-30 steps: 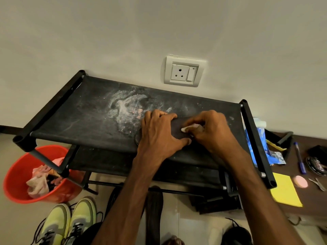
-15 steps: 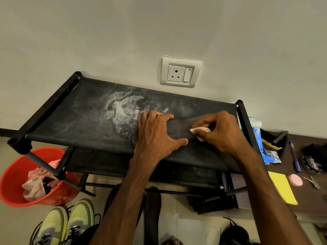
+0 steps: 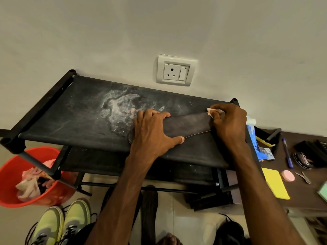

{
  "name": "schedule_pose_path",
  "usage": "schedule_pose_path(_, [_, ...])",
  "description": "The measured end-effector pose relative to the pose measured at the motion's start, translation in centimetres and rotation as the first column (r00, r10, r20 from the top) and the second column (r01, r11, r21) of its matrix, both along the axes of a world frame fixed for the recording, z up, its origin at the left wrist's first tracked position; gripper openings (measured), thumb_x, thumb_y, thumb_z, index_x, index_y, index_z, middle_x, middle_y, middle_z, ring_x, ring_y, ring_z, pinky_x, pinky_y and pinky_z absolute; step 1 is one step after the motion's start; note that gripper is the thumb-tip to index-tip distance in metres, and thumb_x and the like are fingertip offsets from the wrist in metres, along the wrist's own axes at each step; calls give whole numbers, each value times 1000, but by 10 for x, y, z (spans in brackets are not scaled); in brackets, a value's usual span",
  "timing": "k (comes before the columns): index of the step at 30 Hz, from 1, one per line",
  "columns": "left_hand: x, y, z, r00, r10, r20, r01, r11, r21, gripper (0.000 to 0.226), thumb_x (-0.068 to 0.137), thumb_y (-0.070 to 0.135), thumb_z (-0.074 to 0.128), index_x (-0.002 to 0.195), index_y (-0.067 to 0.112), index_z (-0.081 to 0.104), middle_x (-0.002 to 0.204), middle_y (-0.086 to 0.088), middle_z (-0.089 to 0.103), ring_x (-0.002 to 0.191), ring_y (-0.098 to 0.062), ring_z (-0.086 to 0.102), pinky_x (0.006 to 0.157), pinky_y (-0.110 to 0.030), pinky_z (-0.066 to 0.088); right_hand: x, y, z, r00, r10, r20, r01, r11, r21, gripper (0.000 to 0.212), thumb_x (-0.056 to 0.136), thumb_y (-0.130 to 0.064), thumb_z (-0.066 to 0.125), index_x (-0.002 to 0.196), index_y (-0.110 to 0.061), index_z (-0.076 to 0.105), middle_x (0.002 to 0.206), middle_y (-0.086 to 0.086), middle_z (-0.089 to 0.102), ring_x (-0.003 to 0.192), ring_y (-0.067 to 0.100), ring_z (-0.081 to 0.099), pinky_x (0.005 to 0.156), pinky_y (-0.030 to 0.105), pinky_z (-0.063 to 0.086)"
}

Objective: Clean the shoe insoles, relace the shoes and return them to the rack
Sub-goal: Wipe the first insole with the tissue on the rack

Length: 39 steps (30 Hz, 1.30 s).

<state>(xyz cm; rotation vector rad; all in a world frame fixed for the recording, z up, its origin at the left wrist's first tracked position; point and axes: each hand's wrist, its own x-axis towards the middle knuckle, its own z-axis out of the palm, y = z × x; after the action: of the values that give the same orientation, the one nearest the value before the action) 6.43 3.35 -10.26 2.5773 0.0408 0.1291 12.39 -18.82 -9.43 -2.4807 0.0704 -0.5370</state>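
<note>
The dark insole (image 3: 187, 125) lies flat on the top shelf of the black rack (image 3: 70, 121), stretched between the two hands. The left hand (image 3: 152, 131) lies spread over one end of it, fingers reaching across to its far edge and the thumb out along the near edge, pressing it down rather than gripping. The right hand (image 3: 228, 122) is at the insole's other end, fingers bunched tight around a small pale cloth (image 3: 212, 110) that peeks out at the fingertips and touches the far corner of the insole.

Just beyond the left hand's knuckles a chalky white and pink smear (image 3: 120, 106) spreads over the shelf fabric. Past the right hand, off the end of the rack, a blue packet (image 3: 254, 142) stands against the frame, and further out on a brown side table (image 3: 300, 197) lie a blue pen (image 3: 286, 152), a round black tin (image 3: 302, 160), a yellow pad (image 3: 275, 183) and a pink disc (image 3: 287, 175). A wall socket (image 3: 176, 71) sits above the hands. Below the left forearm, on the floor, stand a pair of yellow-green shoes (image 3: 60, 225) and a red bucket (image 3: 10, 175) with rags (image 3: 30, 184) in it, partly behind the rack's leg.
</note>
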Motion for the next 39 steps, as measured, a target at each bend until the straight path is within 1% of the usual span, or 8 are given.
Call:
schedule_pose_path(8, [1, -1, -2, 1000, 21, -2, -21, 1000, -16, 89, 60, 71, 82, 138, 36, 57, 132, 3, 49, 127, -22, 35, 111, -34, 25, -13, -16, 29, 927, -39, -374, -19, 988, -151, 7, 86, -20, 81, 86, -13, 82, 79, 10, 76, 78, 22, 70, 76, 33, 55])
schedule_pose_path(13, [2, -1, -2, 1000, -3, -2, 3, 1000, 3, 88, 62, 71, 81, 138, 36, 57, 132, 0, 49, 126, -23, 36, 110, -36, 26, -11, -13, 18, 970, -53, -237, 36, 996, -79, 9, 87, -16, 77, 93, -13, 82, 84, 10, 77, 80, 22, 70, 84, 41, 60])
schedule_pose_path(19, [3, 0, -2, 1000, -1, 7, 1, 1000, -6, 87, 60, 71, 82, 137, 36, 58, 130, 1, 50, 125, -23, 37, 110, -36, 27, -7, 1, 11, 989, -76, -127, 64, 993, -97, 18, 92, -12, 66, 104, -10, 80, 99, 12, 77, 91, 27, 69, 84, 24, 44])
schedule_pose_path(24, [3, -1, -3, 999, 19, 26, -18, 1000, -23, 86, 57, 70, 84, 133, 37, 60, 128, 5, 51, 124, -20, 38, 111, -34, 30, -22, 24, 13, 973, 82, -214, -141, 950, -279, 10, 84, -13, 69, 86, -12, 78, 77, 11, 73, 71, 30, 69, 71, 46, 60])
schedule_pose_path(28, [2, -1, -4, 1000, 4, 24, -4, 999, -32, 88, 59, 69, 83, 136, 36, 58, 130, 5, 48, 125, -19, 36, 110, -33, 28, -31, 35, 16, 898, 303, -318, -346, 934, -88, 8, 89, -21, 76, 93, -24, 82, 85, -5, 76, 77, 8, 70, 75, 30, 61])
schedule_pose_path(31, [2, -1, -3, 1000, -5, 17, 5, 1000, -14, 87, 62, 70, 81, 138, 36, 56, 131, 4, 47, 126, -20, 35, 111, -34, 26, -29, 34, 11, 963, 200, -181, -196, 980, 38, 7, 89, -26, 75, 92, -25, 82, 82, -10, 76, 76, 5, 71, 74, 34, 62])
schedule_pose_path(34, [3, 0, -4, 1000, -6, 24, 6, 1000, -10, 86, 61, 71, 81, 136, 36, 58, 129, 4, 48, 125, -20, 36, 110, -34, 27, -26, 46, 2, 997, 22, -80, -38, 979, -202, 10, 90, -22, 69, 93, -22, 79, 90, 1, 74, 82, 23, 70, 73, 42, 60])
schedule_pose_path(39, [5, 3, -6, 999, -32, 6, 32, 999, -33, 70, 67, 40, 80, 133, 34, 60, 130, 2, 51, 124, -22, 37, 106, -32, 30, -36, 88, 3, 893, 427, -139, -444, 888, -121, 25, 81, -16, 60, 93, -19, 81, 88, 6, 76, 78, 26, 69, 70, 42, 57])
